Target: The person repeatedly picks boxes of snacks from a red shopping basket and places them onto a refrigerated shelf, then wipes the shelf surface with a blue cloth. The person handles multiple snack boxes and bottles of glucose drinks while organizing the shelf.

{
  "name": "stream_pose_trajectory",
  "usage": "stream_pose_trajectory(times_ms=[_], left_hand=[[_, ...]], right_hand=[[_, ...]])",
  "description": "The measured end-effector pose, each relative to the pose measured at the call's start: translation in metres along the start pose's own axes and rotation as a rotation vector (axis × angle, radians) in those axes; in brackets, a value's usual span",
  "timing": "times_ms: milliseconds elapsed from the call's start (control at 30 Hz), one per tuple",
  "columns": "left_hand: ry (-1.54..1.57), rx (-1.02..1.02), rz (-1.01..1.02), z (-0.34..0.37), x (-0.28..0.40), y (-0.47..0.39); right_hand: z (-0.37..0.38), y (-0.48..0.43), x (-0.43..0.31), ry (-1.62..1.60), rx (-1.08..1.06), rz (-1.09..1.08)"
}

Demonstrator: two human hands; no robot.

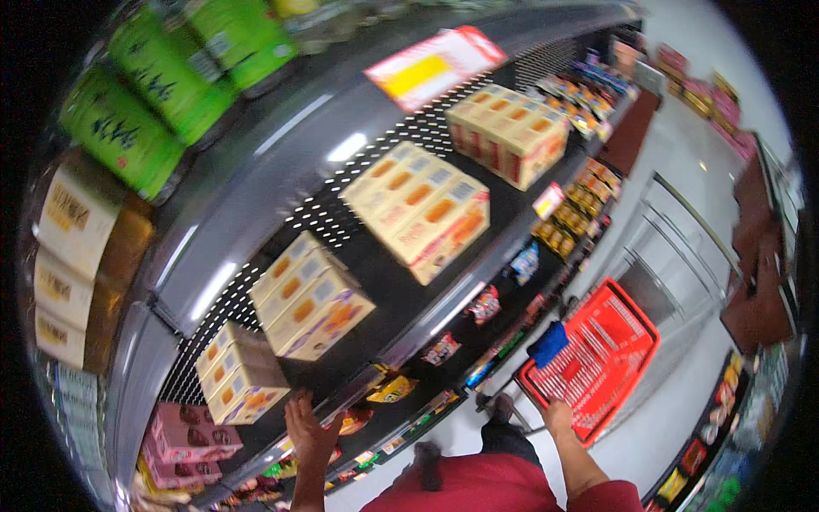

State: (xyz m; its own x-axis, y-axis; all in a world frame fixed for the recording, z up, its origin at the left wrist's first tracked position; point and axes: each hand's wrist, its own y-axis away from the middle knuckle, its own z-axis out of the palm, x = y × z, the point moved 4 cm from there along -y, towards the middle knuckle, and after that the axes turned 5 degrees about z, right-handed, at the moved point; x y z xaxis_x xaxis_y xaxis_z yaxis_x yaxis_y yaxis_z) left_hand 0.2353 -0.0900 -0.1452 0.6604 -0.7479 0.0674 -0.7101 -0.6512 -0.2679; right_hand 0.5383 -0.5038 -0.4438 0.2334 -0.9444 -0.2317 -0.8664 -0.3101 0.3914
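My left hand [308, 422] is at the front edge of a black shelf [358, 301], fingers apart and nothing in it. Close beside it stands a short row of cream snack boxes [240, 377] printed with orange food pictures. Farther along the same shelf are more cream boxes [313, 301], a wider group of boxes [419, 208] and another group [508, 131]. My right hand [558, 417] is closed on the near rim of a red plastic shopping basket [608, 358]. A blue cloth-like item [549, 345] lies at the basket's left edge.
Pink boxes [195, 435] sit at the shelf's near end. Green packs [137, 128] and white-and-brown boxes [77, 256] fill the shelf above. A price sign [435, 67] juts out. Small snack bags [393, 388] are below. A metal rack [691, 237] stands beyond the basket.
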Motion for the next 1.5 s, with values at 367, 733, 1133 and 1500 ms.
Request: stream_pose_trajectory(times_ms=[367, 733, 1133, 1500], left_hand=[[0.098, 0.083, -0.045, -0.015, 0.01, -0.006], [0.714, 0.065, -0.299, 0.003, -0.008, -0.033], [1.287, 0.176, -0.411, 0.008, 0.007, -0.055], [1.028, 0.135, 0.092, -0.027, 0.04, -0.056]], right_hand=[[-0.066, 0.002, -0.048, -0.054, -0.008, -0.153], [-0.249, 0.053, -0.385, -0.849, 0.16, -0.933], [-0.238, 0.054, -0.45, -1.039, -0.058, -0.785], [-0.296, 0.108, -0.341, -1.071, -0.06, -0.673]])
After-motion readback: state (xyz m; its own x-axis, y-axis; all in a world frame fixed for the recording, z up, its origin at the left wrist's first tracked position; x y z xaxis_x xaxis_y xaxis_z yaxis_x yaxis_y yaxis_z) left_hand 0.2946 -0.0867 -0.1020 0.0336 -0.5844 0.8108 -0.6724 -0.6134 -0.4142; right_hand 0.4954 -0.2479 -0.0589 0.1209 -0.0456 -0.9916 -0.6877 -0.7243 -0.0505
